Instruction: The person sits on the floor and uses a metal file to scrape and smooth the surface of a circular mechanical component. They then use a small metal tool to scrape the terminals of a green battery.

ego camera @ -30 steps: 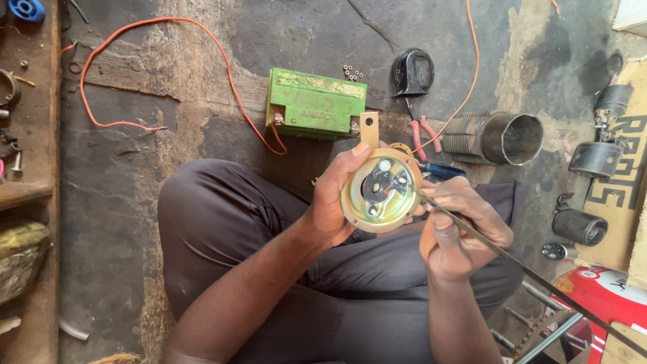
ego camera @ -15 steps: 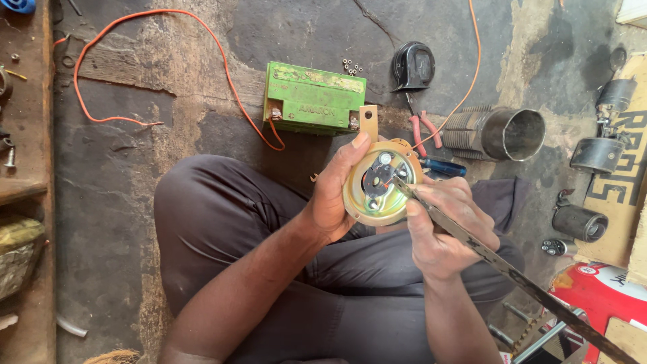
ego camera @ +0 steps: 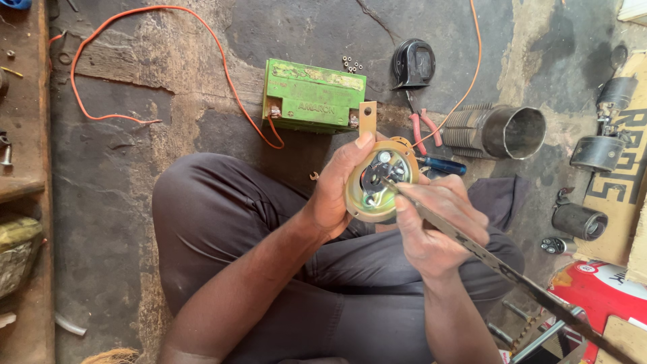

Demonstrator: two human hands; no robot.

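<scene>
plainly, the round brass-coloured disc unit [ego camera: 379, 187] is the centre of it all, held up above the person's lap with its open face turned toward the head camera, likely so the small contacts inside can be seen and reached. the left hand [ego camera: 340, 192] is clamped around the disc's left rim, thumb pressed at the top edge near the flat mounting tab that sticks upward, fingers curled behind it; that grasp keeps the face steady and tilted. the right hand [ego camera: 438, 226], just right of the disc, is closed around a long thin flat metal blade [ego camera: 485, 253], pinched near its front end so the tip rests inside the disc's face, while the rest of the strip trails away toward the lower right. beyond the disc on the floor sits a green battery [ego camera: 313, 96] with an orange wire [ego camera: 145, 40] looping away from it, and red-handled pliers [ego camera: 424, 128] lie to the disc's upper right, near a ribbed metal cylinder [ego camera: 502, 131].
</scene>
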